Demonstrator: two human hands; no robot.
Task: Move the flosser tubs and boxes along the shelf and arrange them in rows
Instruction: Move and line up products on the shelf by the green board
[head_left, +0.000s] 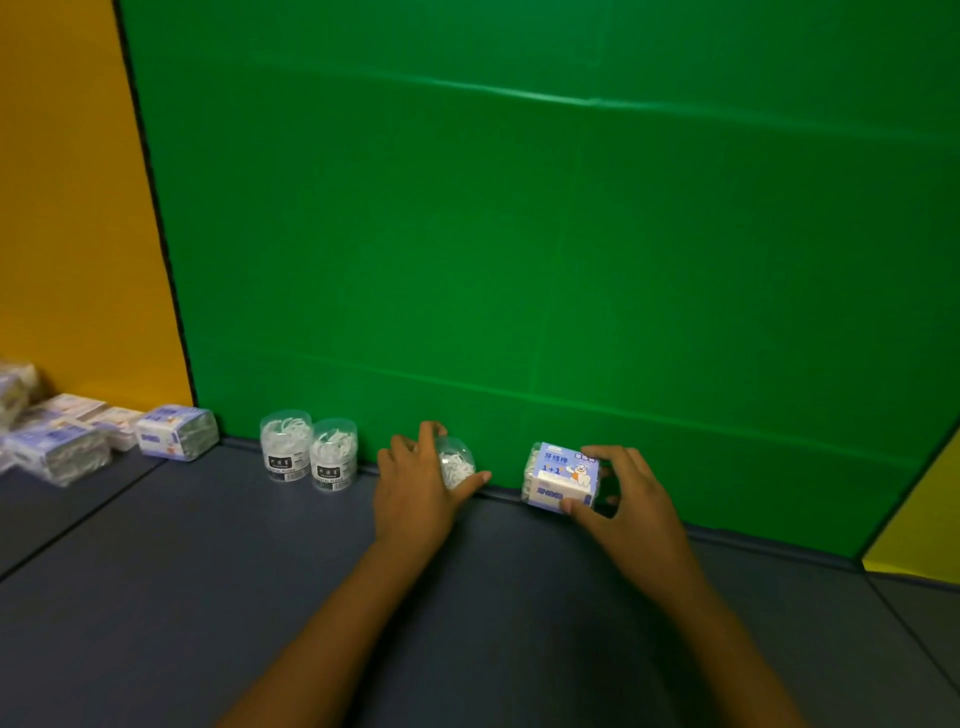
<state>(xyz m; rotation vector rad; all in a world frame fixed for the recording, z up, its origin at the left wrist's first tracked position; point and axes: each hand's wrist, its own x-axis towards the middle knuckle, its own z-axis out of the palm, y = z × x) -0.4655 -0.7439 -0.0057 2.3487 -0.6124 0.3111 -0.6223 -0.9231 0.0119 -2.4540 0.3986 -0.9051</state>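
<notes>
On the dark grey shelf (208, 597), against a green back wall (519, 234), the left hand (415, 499) wraps around a clear flosser tub (457, 462), fingers over its top and thumb along its near side. The right hand (628, 499) holds a blue-and-white flosser box (561, 478) between thumb and fingers, close to the wall. Two more tubs (310, 452) stand upright, touching each other, to the left of the held tub. Farther left, by the yellow wall (67, 208), several boxes (104, 434) lie in a loose cluster.
</notes>
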